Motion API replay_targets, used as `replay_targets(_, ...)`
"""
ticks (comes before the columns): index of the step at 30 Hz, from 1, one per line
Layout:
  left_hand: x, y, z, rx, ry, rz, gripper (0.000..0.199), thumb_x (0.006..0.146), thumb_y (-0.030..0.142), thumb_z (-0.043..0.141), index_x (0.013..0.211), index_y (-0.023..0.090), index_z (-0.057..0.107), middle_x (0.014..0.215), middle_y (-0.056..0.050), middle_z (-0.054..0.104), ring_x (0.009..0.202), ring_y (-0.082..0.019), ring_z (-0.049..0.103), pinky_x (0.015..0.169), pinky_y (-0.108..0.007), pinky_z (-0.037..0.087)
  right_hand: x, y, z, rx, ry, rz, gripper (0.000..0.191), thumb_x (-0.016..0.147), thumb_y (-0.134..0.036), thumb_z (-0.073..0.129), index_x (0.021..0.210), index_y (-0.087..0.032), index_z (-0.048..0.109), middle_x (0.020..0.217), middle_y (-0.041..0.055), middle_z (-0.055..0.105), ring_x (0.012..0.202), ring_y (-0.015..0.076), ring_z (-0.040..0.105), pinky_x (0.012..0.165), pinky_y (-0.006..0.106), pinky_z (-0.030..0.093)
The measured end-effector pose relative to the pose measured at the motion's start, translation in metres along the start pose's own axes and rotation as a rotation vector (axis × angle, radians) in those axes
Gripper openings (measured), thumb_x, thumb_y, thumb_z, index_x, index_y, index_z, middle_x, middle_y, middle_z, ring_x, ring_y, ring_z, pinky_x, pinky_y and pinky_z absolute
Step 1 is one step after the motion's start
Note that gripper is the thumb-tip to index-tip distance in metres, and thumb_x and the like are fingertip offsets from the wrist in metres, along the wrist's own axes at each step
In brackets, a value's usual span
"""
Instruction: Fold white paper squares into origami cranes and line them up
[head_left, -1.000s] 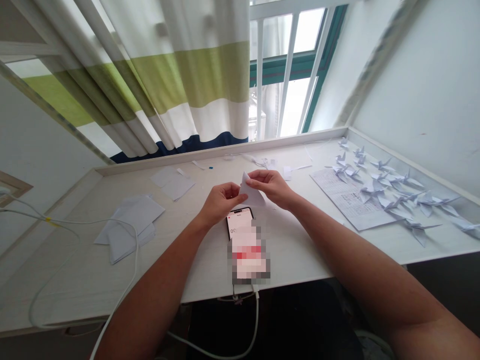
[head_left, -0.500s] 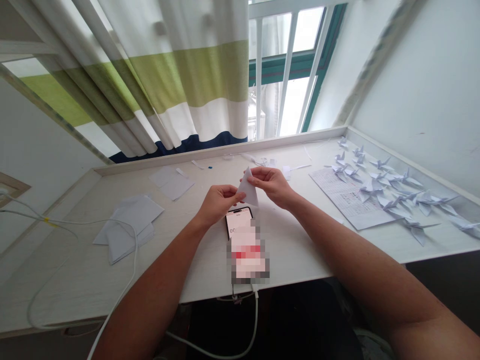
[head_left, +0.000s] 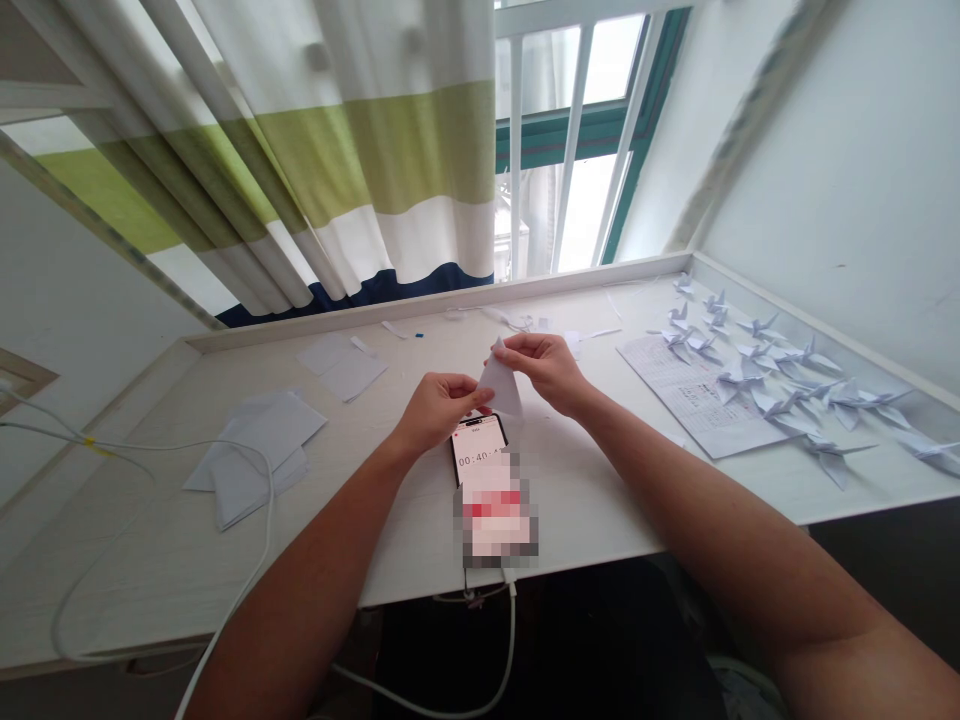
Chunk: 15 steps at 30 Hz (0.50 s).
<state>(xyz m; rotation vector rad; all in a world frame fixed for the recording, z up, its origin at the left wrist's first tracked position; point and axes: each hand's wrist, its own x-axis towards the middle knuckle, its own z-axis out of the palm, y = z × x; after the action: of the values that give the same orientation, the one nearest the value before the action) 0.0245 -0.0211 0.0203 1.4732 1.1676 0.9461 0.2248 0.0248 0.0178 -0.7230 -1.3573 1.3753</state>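
Note:
A small piece of white folded paper, triangular in outline, is held up between both hands above the far end of a phone. My left hand pinches its lower left edge between thumb and fingers. Near the paper's top point, my right hand grips it with thumb and forefinger. Beneath the hands the phone lies on the white table with a timer on its screen; its lower part is blurred out. Fine creases in the paper are too small to make out.
Several folded paper cranes stand at the right, some on a written sheet. Loose white paper sheets lie at the left, crossed by a white cable. Paper scraps lie along the back, below the curtain.
The folded paper has turned slightly, and more of its lower right part shows. Both hands keep their hold with small shifts. More of the phone's timer digits are visible.

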Motion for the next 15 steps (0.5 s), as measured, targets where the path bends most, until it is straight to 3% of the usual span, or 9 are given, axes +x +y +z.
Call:
replay_targets(5,-0.0002,0.0022,0.0000,0.027,0.025,0.003,0.039,0.075,0.054,0.088,0.081,0.016,0.082,0.077,-0.011,0.081,0.070,-0.024,0.077,0.062,-0.029,0.056,0.0006,-0.0001,-0.0001,0.010,-0.029,-0.001,0.037,0.075,-0.053,0.091,0.085,-0.020,0.080,0.087,0.0049,0.080,0.085,0.0202,0.074,0.082,0.035,0.060)
replay_targets(11,-0.0017,0.0031,0.0021,0.099,0.066,-0.009,0.033,0.076,0.049,0.086,0.074,0.017,0.079,0.074,-0.009,0.081,0.066,-0.022,0.076,0.059,-0.028,0.053,0.0019,0.0024,-0.0022,-0.179,0.072,-0.102,0.035,0.077,-0.054,0.089,0.084,-0.020,0.079,0.085,0.0052,0.080,0.081,0.0197,0.073,0.077,0.035,0.058)
replay_targets(15,-0.0024,0.0024,0.0029,0.094,0.056,-0.016,0.032,0.077,0.049,0.086,0.073,0.018,0.078,0.075,-0.009,0.081,0.068,-0.023,0.077,0.059,-0.028,0.054,0.0021,0.0031,-0.0032,-0.213,0.067,-0.136,0.035,0.081,-0.055,0.086,0.082,-0.021,0.079,0.083,0.0051,0.079,0.079,0.0203,0.072,0.074,0.035,0.059)
